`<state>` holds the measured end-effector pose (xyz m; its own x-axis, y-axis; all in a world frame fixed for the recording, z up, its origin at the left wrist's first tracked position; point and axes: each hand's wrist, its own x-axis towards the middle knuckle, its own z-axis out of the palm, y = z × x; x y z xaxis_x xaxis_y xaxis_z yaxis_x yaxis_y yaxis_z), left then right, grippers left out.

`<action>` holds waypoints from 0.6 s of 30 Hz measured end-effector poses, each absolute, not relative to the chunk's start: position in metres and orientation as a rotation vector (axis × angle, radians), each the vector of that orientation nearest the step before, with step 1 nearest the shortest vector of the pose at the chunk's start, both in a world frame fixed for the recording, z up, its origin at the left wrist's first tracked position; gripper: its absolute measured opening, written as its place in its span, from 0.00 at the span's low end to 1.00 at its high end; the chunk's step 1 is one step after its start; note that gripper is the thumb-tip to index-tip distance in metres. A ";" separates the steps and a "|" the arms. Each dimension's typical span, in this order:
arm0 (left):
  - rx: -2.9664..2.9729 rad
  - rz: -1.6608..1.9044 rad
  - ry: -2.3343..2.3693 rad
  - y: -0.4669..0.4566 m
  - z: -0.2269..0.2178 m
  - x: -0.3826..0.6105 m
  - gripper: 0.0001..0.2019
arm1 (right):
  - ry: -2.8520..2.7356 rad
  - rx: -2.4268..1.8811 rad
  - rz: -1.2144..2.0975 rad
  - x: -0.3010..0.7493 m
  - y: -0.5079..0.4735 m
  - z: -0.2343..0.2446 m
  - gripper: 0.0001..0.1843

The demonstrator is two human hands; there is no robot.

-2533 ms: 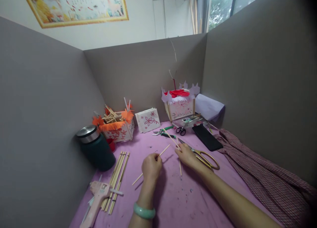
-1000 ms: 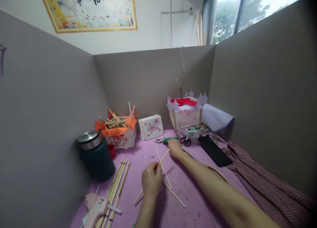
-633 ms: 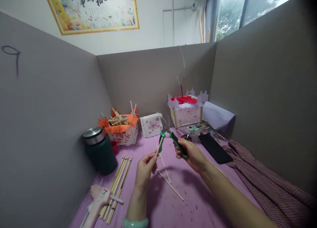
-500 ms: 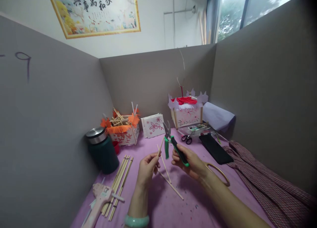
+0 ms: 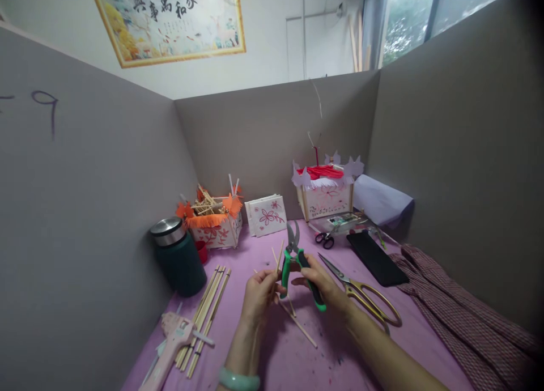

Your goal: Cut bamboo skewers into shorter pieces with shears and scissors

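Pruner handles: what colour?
The handles are green and black; they show in the head view, the only one.

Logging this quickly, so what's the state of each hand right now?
Left hand: closed, holding a thin wooden stick.
Right hand: closed, holding the green-handled pruners, their blades apart.

Your pruning shears (image 5: 292, 248) have green-and-black handles and grey blades; your thin sticks (image 5: 303, 331) are pale tan. Your counter (image 5: 289, 368) is pinkish purple, flecked dark. At left, your flask (image 5: 183, 264) is dark teal with a silver lid; at right, gold-handled scissors (image 5: 349, 283) and a maroon checked cloth (image 5: 459, 311). Far left, your white box (image 5: 216, 236) wears orange fringe and red flowers.
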<state>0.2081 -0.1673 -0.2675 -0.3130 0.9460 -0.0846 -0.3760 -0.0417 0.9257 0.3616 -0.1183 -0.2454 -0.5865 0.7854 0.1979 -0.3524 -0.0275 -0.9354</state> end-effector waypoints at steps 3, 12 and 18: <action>0.720 1.596 1.141 -0.165 -0.270 0.213 0.15 | -1.428 -0.388 1.915 0.359 -0.129 -0.247 0.23; 0.687 1.639 1.061 -0.168 -0.263 0.222 0.13 | -1.281 -0.382 1.850 0.350 -0.138 -0.270 0.18; 0.700 1.734 0.967 -0.176 -0.248 0.216 0.12 | -1.189 -0.084 1.919 0.371 -0.129 -0.252 0.24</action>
